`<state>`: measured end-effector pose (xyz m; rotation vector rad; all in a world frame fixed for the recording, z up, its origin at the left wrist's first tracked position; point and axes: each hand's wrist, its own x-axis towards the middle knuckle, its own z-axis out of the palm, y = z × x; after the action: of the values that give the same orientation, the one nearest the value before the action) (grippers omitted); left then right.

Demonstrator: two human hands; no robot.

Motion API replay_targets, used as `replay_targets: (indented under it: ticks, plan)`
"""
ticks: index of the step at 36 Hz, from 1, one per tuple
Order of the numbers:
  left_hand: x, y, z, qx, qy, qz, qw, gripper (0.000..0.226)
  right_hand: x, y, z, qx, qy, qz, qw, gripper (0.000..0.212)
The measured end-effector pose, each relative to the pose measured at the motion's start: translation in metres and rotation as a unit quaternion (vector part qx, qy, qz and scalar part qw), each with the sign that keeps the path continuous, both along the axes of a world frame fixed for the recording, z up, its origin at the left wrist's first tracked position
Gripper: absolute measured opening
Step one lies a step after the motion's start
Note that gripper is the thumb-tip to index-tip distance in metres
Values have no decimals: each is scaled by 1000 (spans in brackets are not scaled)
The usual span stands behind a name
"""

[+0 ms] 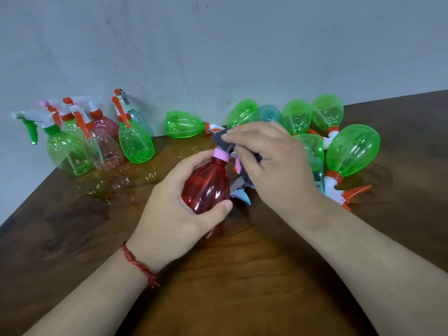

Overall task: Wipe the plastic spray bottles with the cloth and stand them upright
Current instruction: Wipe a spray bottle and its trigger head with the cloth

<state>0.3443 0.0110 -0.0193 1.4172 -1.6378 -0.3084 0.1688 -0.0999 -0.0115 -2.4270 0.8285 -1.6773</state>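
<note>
Left hand (174, 214) gripping red bottle (206, 187), glossy wood table (72, 238) — scuffed wall (218, 44)

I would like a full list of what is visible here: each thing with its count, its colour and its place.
upright bottles: about six; green, clear, pink, bluish; far left, by the wall
lying bottles: at least seven; mostly green, one teal; far right on the table
red bottle: one; red, pink collar; centre
cloth: one; dark grey; on the red bottle's spray head
table: one; brown wood
wall: one; grey; behind the table
bracelet: one; red thread; left wrist
left hand: holds the red bottle's body
right hand: holds the cloth
</note>
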Motion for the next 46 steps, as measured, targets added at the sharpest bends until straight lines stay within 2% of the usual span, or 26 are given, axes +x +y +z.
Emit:
replay_targets:
  ticks: [3, 9, 14, 20, 25, 29, 31, 34, 38, 40, 42, 46]
  plan:
    - [0, 0, 2, -4, -18, 6, 1000, 81, -7, -4, 1, 13, -17, -47, 999, 25]
    - [5, -1, 2, -8, -28, 12, 999, 82, 3, 6, -1, 21, 11, 53, 998, 28]
    - [4, 0, 5, -8, 35, -16, 999, 78, -4, -4, 0, 35, -43, -12, 998, 27]
    - [14, -2, 8, -21, 90, -4, 996, 74, 5, 6, -6, 65, -9, 88, 994, 25]
    - [16, -4, 10, -16, 94, -21, 995, 73, -3, -1, -1, 103, -111, 70, 986, 27]
    - [19, -7, 8, -22, 144, -32, 989, 74, 3, 1, -4, 162, -98, 133, 973, 27]
    - [23, -8, 8, -20, 164, -34, 986, 73, 5, 3, -3, 189, -120, 150, 963, 28]
    - [24, -7, 7, -12, 136, -37, 990, 76, 1, 1, 3, 178, -162, 120, 963, 31]
    - [20, -8, 1, -12, 118, -28, 993, 75, 5, 5, -2, 156, -96, 133, 974, 33]
    - [24, -9, 1, -18, 137, -16, 990, 76, 7, 9, -5, 205, -81, 163, 962, 34]
    - [28, -9, 1, -19, 182, -7, 983, 76, 7, 10, -3, 256, -106, 171, 946, 35]
    - [27, -11, 1, -1, 331, -34, 943, 78, 12, 13, -2, 399, -205, 222, 866, 36]
